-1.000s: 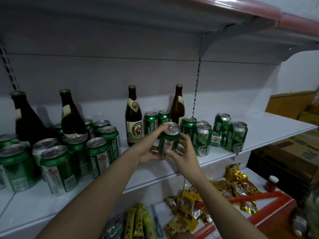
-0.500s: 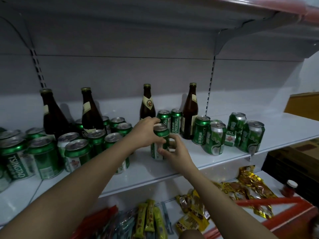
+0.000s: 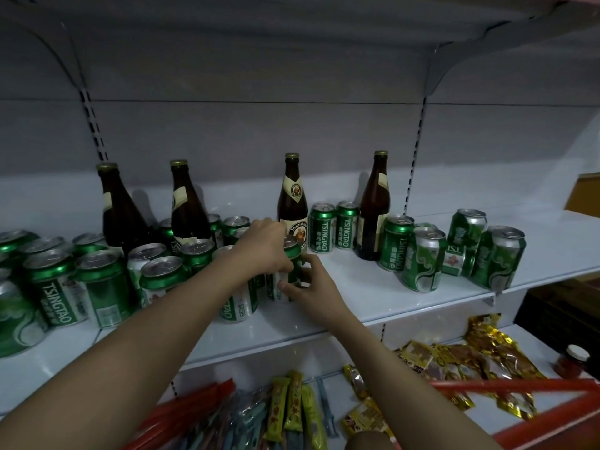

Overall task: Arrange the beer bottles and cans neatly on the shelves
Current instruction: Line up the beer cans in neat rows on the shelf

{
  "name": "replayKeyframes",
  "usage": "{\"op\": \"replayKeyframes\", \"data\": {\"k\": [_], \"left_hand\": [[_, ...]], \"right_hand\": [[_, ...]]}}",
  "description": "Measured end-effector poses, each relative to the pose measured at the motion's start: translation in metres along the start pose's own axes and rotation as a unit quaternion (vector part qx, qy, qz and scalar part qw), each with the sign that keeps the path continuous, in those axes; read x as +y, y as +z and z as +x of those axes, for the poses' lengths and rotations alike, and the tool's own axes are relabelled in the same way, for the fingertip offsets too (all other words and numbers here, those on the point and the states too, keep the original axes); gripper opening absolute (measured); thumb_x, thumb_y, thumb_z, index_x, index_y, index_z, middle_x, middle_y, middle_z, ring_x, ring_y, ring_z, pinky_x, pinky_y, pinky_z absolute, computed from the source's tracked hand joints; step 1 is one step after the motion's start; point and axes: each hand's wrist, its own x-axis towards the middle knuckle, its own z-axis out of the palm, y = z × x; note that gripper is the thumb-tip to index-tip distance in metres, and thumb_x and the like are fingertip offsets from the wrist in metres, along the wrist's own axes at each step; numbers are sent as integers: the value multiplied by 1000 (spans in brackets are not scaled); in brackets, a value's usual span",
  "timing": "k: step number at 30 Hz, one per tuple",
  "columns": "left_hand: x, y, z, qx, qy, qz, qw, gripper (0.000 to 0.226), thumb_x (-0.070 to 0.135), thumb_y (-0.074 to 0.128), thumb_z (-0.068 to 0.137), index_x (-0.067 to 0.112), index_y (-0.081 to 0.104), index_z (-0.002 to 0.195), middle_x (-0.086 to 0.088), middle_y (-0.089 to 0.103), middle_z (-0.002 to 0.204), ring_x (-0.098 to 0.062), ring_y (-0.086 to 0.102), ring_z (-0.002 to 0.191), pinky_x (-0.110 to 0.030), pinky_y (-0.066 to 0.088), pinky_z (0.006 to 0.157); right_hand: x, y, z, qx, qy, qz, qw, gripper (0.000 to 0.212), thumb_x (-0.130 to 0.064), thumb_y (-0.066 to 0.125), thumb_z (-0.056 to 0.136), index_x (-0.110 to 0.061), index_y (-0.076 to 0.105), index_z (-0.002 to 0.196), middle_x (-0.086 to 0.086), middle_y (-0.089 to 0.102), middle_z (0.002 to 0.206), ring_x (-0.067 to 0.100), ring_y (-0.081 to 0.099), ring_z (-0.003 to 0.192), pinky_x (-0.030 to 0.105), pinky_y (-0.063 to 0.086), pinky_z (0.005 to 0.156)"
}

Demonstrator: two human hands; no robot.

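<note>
A green Tsingtao beer can (image 3: pixel 290 251) stands on the white shelf (image 3: pixel 373 297), just right of a cluster of several green cans (image 3: pixel 107 280). My left hand (image 3: pixel 264 246) wraps its top and left side. My right hand (image 3: pixel 308 287) grips its lower right side. Much of the can is hidden by my fingers. Behind it rises a brown beer bottle (image 3: pixel 292 203) with a cream label. Two brown bottles (image 3: pixel 185 203) stand at the back left, another brown bottle (image 3: pixel 373 206) at the right.
Several loose green cans (image 3: pixel 425 261) stand crowded at the right of the shelf, two more cans (image 3: pixel 334 227) between the bottles. The shelf below holds yellow snack packets (image 3: pixel 480 355), candy bars (image 3: pixel 292 407) and a small red jar (image 3: pixel 573 360). Another shelf hangs overhead.
Both hands have carried the can leftwards and down from in front of the right group; it now stands on the shelf beside the left cluster. The view has shifted left.
</note>
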Motion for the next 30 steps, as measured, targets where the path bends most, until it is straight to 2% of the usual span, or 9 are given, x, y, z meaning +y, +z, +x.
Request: {"op": "replayKeyframes", "data": {"k": [2, 4, 7, 11, 15, 18, 22, 26, 30], "left_hand": [[4, 2, -2, 14, 14, 26, 999, 67, 34, 78, 74, 14, 51, 132, -8, 50, 125, -26, 43, 117, -38, 45, 91], [15, 3, -2, 59, 44, 12, 997, 68, 42, 71, 81, 16, 47, 138, -6, 47, 132, -26, 39, 123, -39, 41, 95], [44, 3, 3, 123, 94, -104, 982, 58, 42, 64, 88, 20, 48, 139, -2, 49, 136, -22, 40, 127, -39, 41, 98], [86, 6, 17, 143, 118, -263, 947, 42, 30, 64, 89, 18, 58, 129, -1, 59, 125, -18, 53, 118, -38, 46, 99], [125, 21, 30, 104, 113, -366, 918, 43, 22, 70, 87, 15, 58, 128, -2, 60, 116, -17, 58, 106, -28, 48, 92], [153, 38, 38, 56, 107, -398, 909, 48, 21, 72, 87, 15, 55, 132, -2, 56, 118, -23, 58, 107, -35, 50, 94], [178, 57, 48, 25, 109, -418, 902, 59, 25, 75, 86, 14, 51, 138, -5, 54, 134, -21, 55, 118, -39, 49, 100], [190, 71, 57, 18, 96, -417, 904, 65, 27, 76, 84, 14, 48, 141, -5, 50, 141, -21, 49, 127, -29, 43, 99], [195, 79, 64, 28, 91, -405, 910, 59, 26, 76, 84, 14, 52, 137, -5, 54, 139, -22, 51, 125, -29, 42, 97]], "right_hand": [[1, -6, 0, -34, 1, -1, 999, 57, -22, 75, 88, -30, 40, 133, -4, 57, 128, 9, 57, 113, 27, 51, 93], [1, -17, -1, -37, 3, -18, 999, 57, -25, 73, 89, -27, 40, 135, -4, 52, 135, 13, 53, 120, 34, 48, 101], [-6, -44, 0, 42, -19, -42, 998, 43, -24, 67, 94, -18, 49, 133, -1, 59, 128, 14, 58, 115, 34, 51, 96], [-23, -99, -7, 177, -80, -28, 981, 19, -11, 61, 96, -13, 59, 115, -2, 66, 99, 8, 63, 90, 20, 51, 76], [-29, -155, -26, 295, -130, -59, 945, 14, -11, 60, 96, -19, 60, 107, -10, 64, 93, -4, 60, 84, 10, 48, 72], [-22, -188, -39, 357, -128, -80, 922, 13, -15, 61, 96, -21, 59, 108, -10, 62, 95, -6, 58, 86, 6, 44, 71], [-1, -211, -50, 331, -53, -105, 936, 31, -25, 66, 94, -20, 54, 123, -9, 61, 109, -8, 57, 94, 7, 46, 74], [22, -215, -53, 263, 17, -104, 959, 52, -30, 69, 93, -20, 46, 139, -5, 56, 126, 12, 56, 115, 34, 51, 96], [38, -209, -51, 212, 39, -78, 973, 62, -26, 70, 92, -22, 40, 146, -6, 54, 128, 17, 56, 122, 39, 52, 101]]}}
